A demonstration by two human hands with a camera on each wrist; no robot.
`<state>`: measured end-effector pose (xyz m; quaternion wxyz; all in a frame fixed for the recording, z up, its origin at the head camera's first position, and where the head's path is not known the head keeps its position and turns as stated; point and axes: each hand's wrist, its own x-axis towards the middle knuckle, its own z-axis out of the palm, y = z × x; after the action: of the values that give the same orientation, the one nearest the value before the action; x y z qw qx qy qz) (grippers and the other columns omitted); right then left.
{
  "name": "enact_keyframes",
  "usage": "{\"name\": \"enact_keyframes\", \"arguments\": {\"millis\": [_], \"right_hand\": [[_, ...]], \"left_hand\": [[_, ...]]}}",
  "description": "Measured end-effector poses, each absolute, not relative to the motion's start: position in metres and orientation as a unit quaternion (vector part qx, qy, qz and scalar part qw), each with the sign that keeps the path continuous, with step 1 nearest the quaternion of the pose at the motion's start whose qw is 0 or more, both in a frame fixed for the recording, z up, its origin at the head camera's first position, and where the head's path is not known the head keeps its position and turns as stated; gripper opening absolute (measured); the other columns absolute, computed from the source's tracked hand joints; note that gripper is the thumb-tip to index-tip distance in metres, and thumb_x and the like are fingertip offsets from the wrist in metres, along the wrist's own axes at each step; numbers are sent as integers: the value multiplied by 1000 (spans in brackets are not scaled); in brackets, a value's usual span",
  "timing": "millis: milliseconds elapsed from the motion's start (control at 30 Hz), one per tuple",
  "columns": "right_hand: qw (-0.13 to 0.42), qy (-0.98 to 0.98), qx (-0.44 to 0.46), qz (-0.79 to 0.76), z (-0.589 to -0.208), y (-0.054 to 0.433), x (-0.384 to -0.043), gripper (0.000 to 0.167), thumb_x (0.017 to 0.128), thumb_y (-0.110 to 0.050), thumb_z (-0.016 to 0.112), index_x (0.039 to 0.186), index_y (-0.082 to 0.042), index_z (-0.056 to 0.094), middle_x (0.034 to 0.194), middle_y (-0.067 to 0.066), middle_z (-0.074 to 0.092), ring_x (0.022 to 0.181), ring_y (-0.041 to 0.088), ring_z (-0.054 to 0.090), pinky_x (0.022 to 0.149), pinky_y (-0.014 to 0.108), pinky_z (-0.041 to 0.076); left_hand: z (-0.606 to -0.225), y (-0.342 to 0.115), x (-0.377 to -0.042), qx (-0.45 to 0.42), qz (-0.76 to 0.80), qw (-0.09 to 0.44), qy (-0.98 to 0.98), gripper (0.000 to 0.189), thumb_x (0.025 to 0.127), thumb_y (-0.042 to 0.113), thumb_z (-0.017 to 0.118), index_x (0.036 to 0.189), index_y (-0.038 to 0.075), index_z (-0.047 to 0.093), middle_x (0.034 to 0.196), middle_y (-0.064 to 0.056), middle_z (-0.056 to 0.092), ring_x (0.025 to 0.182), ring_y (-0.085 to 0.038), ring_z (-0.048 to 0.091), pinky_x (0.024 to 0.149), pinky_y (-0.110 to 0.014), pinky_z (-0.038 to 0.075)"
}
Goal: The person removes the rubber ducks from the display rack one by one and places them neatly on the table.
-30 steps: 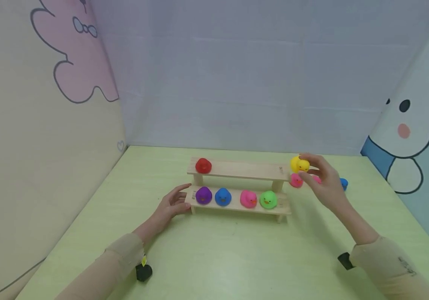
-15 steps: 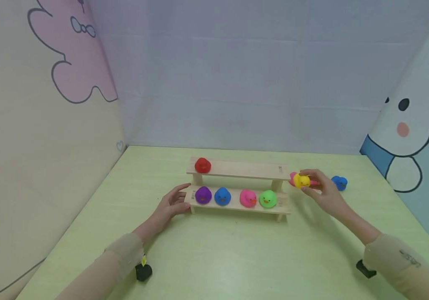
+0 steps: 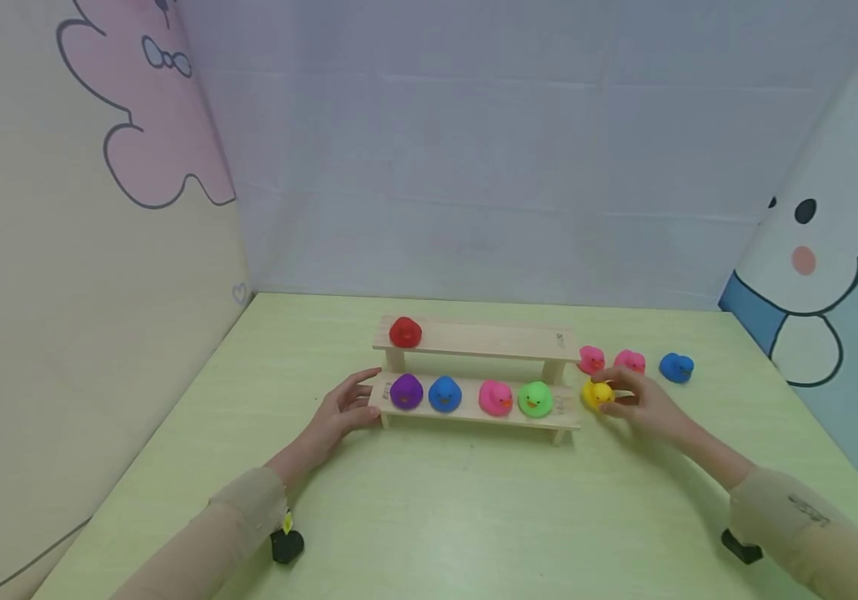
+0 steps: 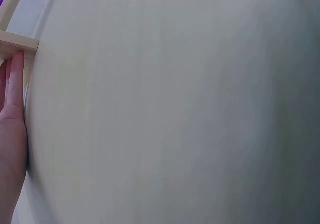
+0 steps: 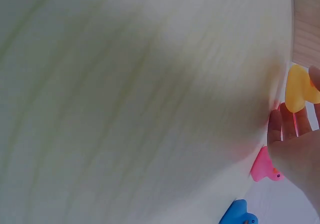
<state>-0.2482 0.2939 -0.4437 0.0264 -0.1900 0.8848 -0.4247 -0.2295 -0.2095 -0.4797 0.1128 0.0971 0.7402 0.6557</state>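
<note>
In the head view, my right hand (image 3: 642, 406) pinches a yellow rubber duck (image 3: 596, 394) low at the right end of a two-tier wooden stand (image 3: 489, 337). The right wrist view shows this duck (image 5: 296, 88) between thumb and fingers. My left hand (image 3: 340, 406) touches the stand's left end, and its fingers (image 4: 16, 81) look straight in the left wrist view. On the lower tier sit a purple duck (image 3: 406, 392), a blue duck (image 3: 445, 394), a pink duck (image 3: 495, 398) and a green duck (image 3: 535, 399). One red duck (image 3: 405, 332) occupies the upper tier's left end.
Behind the right hand, two pink ducks (image 3: 591, 359) and another blue duck (image 3: 676, 367) rest on the pale green table (image 3: 429, 517). A light curtain (image 3: 459, 167) hangs beyond the table's back edge, and printed cloth (image 3: 136, 250) borders both sides.
My right hand has brought the yellow duck down and toward me, from above the pink ducks to in front of them. The left hand and the stand keep their places.
</note>
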Motion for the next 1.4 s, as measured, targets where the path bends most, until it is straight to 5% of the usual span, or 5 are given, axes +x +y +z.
{"name": "enact_keyframes", "arguments": {"millis": [300, 667, 967, 1400], "right_hand": [[85, 885, -158, -429, -455, 304, -253, 50, 95, -23, 66, 139, -5, 51, 141, 21, 52, 117, 25, 54, 88, 9, 45], [117, 876, -163, -438, -456, 306, -256, 55, 97, -26, 62, 145, -6, 46, 148, 23, 46, 128, 39, 48, 90, 7, 42], [119, 882, -148, -432, -455, 307, -255, 57, 96, -29, 63, 146, -9, 46, 148, 21, 46, 127, 35, 49, 91, 10, 43], [132, 882, -150, -427, -455, 310, -254, 58, 96, -31, 62, 148, -10, 44, 152, 21, 43, 132, 40, 45, 100, 28, 41]], "left_hand": [[-477, -209, -228, 98, 653, 112, 743, 65, 95, 17, 62, 153, 24, 35, 139, -21, 53, 116, -15, 63, 93, -28, 55], [-475, -209, -229, 102, 647, 111, 748, 64, 95, 16, 61, 153, 23, 34, 139, -23, 52, 116, -17, 63, 93, -28, 55], [-476, -209, -229, 101, 651, 111, 744, 65, 95, 15, 61, 153, 22, 34, 139, -23, 52, 115, -15, 63, 93, -27, 55], [-477, -208, -229, 110, 656, 111, 738, 65, 95, 14, 61, 153, 20, 34, 139, -25, 51, 115, -16, 63, 92, -27, 56]]}}
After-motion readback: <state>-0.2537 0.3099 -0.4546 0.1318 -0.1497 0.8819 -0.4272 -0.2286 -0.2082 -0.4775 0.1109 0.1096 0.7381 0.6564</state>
